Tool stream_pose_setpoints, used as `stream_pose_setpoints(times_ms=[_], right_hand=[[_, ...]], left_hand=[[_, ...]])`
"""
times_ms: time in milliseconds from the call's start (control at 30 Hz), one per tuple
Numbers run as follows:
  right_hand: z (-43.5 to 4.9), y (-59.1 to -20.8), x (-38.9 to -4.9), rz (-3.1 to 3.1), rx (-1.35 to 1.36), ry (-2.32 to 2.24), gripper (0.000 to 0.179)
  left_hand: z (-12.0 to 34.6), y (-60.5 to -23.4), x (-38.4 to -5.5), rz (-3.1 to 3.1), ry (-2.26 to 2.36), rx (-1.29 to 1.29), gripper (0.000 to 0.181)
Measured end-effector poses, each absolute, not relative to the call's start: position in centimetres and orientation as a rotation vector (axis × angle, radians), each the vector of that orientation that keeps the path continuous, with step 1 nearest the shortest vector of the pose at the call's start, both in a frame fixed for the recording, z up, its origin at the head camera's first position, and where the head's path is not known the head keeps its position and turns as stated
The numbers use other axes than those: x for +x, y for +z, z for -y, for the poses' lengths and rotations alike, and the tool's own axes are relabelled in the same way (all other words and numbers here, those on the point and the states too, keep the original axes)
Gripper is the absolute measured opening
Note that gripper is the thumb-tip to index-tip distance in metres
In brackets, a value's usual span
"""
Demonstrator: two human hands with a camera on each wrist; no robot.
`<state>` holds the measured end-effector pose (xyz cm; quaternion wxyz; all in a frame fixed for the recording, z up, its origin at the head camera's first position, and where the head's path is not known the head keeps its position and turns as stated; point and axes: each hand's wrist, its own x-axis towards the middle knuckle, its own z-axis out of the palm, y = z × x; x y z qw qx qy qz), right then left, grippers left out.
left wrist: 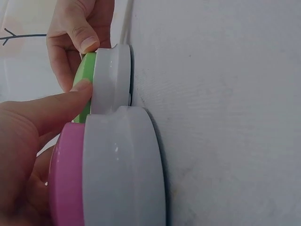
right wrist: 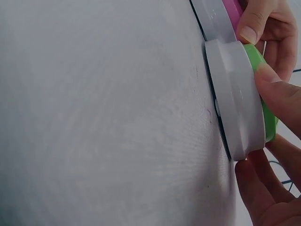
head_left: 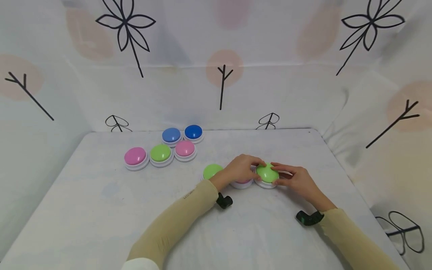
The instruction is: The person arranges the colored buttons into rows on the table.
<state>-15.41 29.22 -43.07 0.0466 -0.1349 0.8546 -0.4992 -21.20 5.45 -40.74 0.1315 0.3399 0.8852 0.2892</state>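
Observation:
At the right of the row nearest me stands a round push button with a green dome and white base [head_left: 267, 173]. My left hand [head_left: 239, 168] has its thumb and fingers curled to the dome's left edge. From the right, my right hand [head_left: 298, 182] grips the same button, its thumb [right wrist: 273, 80] on the green dome and fingers around the base. A pink button [left wrist: 117, 165] sits directly left of it, partly hidden below my left hand. Farther left, another green button [head_left: 212, 171] shows behind the left wrist. All the bases rest flat on the table.
Toward the back left are a magenta button [head_left: 135, 156], a green button [head_left: 161, 153], a pink button [head_left: 185, 149], a light blue button [head_left: 171, 135] and a dark blue button [head_left: 193, 132]. Printed cloth [head_left: 189, 93] hangs behind the white table [head_left: 101, 210].

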Motion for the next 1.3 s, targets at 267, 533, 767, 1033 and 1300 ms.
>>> stream_pose_setpoints(times_ms=[267,533,767,1033,1300], right_hand=[[-29.2,-43.0,-15.9,-2.620,-0.379,-1.459,0.055],[-29.1,-42.8,-16.0,-2.614,-0.346,-1.422,0.061],[-29.1,-42.5,-16.1,-2.628,-0.358,-1.405,0.061],[-29.1,-42.2,-16.4,-2.659,-0.353,-1.402,0.058],[-28.7,-41.8,-16.7,-2.658,-0.330,-1.427,0.056]], left_hand=[[-5.4,-40.7,-21.3,-2.595,0.832,0.981,0.049],[-5.5,-40.9,-21.4,-2.596,0.869,0.965,0.047],[-5.3,-40.8,-21.4,-2.595,0.870,0.982,0.048],[-4.8,-40.8,-21.4,-2.559,0.952,0.959,0.047],[-3.8,-40.5,-21.6,-2.524,1.052,0.984,0.041]])
